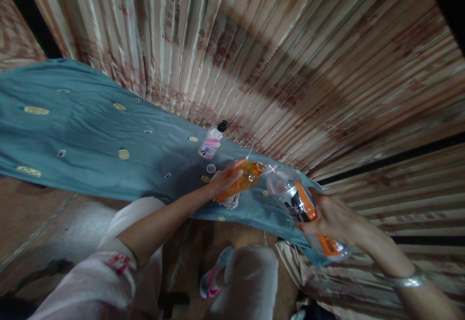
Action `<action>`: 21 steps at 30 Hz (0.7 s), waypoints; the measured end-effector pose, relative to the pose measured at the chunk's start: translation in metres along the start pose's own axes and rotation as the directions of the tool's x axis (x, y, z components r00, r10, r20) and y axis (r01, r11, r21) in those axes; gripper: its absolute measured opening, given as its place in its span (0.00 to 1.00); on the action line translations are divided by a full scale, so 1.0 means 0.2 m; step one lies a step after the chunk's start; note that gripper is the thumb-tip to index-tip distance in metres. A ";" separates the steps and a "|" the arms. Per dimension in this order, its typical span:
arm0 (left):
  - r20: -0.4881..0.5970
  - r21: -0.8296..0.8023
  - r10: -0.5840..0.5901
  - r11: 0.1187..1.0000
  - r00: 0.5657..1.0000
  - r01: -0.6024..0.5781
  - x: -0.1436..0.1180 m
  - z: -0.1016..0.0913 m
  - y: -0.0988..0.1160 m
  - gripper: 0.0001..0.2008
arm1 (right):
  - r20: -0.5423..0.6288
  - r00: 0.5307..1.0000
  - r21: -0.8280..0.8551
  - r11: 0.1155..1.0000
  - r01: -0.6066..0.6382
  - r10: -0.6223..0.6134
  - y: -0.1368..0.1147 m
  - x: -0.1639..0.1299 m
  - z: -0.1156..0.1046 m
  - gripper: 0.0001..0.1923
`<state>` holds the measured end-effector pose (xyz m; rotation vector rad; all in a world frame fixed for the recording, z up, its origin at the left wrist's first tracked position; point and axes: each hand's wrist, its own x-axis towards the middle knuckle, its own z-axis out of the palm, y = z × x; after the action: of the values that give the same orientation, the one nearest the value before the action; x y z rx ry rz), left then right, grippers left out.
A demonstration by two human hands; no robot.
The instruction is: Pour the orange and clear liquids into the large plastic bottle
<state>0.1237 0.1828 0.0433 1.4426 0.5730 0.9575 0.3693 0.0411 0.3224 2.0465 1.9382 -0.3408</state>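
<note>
Two bottles: a person is holding one in each bare hand, tilted neck to neck over a cloth-covered surface, seen from the head camera.
Left hand: the left hand [225, 180] is wrapping around the orange bottle [242, 179], fingers curled over its upper side, forearm reaching in from seven o'clock.
Orange bottle: it is lying nearly on its side just right of the frame's centre, its mouth pointing toward three o'clock and sitting just beside the mouth of the other bottle; whether the two mouths are touching cannot be told.
Right hand: the right hand [332, 219] is gripping the clear bottle [303, 206] around its middle, arm coming in from four o'clock with a metal bangle [409, 280] at the wrist.
Clear bottle: it is carrying an orange, black and white label and is slanting with its open neck toward ten o'clock, its base toward four o'clock.
Cloth: a blue-grey cloth [90, 131] with small yellow motifs is stretching from nine o'clock to the centre beneath both hands.
Other items: a small bottle with a pink label and black cap [211, 141] is standing at twelve o'clock of the left hand, well apart from it; a small white cap [211, 168] is lying between the two.
Backdrop: a striped, pleated curtain [290, 44] is filling the upper frame.
Below: the person's pale trousers and a pink-and-grey shoe [214, 279] are showing at six o'clock.
</note>
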 end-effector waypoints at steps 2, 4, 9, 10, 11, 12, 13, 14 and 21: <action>-0.036 -0.008 -0.015 1.000 0.999 0.015 0.00 0.00 0.00 0.47 | 0.013 1.000 -0.012 1.000 -0.009 0.009 -0.01 0.00 0.00 0.24; -0.043 0.003 -0.020 1.000 0.999 0.021 0.00 0.00 0.00 0.48 | 0.017 1.000 -0.017 1.000 -0.003 0.003 -0.01 -0.01 -0.01 0.24; -0.026 0.005 -0.025 1.000 0.999 0.025 0.00 -0.01 0.01 0.49 | -0.001 1.000 -0.018 1.000 0.008 -0.008 -0.01 -0.01 -0.01 0.24; -0.026 0.006 -0.020 1.000 0.999 0.020 0.00 -0.01 0.01 0.48 | -0.004 1.000 -0.020 1.000 0.010 -0.010 -0.01 -0.01 -0.01 0.24; -0.027 0.009 -0.015 1.000 1.000 0.016 0.00 -0.01 0.01 0.48 | -0.007 1.000 -0.022 1.000 0.015 -0.015 -0.01 -0.01 -0.01 0.23; -0.029 0.009 -0.013 1.000 1.000 0.013 0.00 -0.01 0.00 0.47 | -0.010 1.000 -0.022 1.000 0.018 -0.018 -0.01 -0.01 -0.01 0.23; -0.028 0.009 -0.014 1.000 1.000 0.014 0.00 0.00 0.00 0.47 | -0.009 1.000 -0.022 1.000 0.017 -0.017 0.00 -0.01 -0.01 0.23; -0.023 0.009 -0.020 1.000 1.000 0.021 0.00 0.00 0.00 0.47 | -0.004 1.000 -0.024 1.000 0.012 -0.012 0.00 -0.01 -0.01 0.23; 0.000 0.033 -0.039 0.999 0.999 0.039 0.00 0.00 0.01 0.48 | 0.028 0.999 -0.031 0.999 -0.028 0.029 -0.02 -0.01 -0.01 0.24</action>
<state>0.1238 0.1834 0.0448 1.4559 0.6165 0.9210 0.3653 0.0402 0.3248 2.0371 1.8836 -0.3297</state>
